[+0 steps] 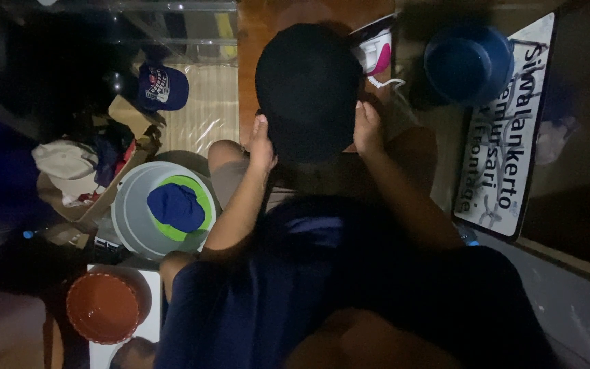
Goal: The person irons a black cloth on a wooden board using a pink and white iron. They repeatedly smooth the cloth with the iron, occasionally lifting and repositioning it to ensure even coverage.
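Note:
Both my hands hold a round black cap in front of me, above my knees. My left hand grips its left edge and my right hand grips its right edge. The cap's dark crown faces the camera and hides what lies under it. I wear a dark blue shirt, and my bare forearms reach up from the bottom of the view.
To my left, a white bucket holds a blue cap on something green. Behind it are a navy cap and a cardboard box of clothes. An orange bowl, a blue basin, a lettered white sign and a pink-and-white iron lie around.

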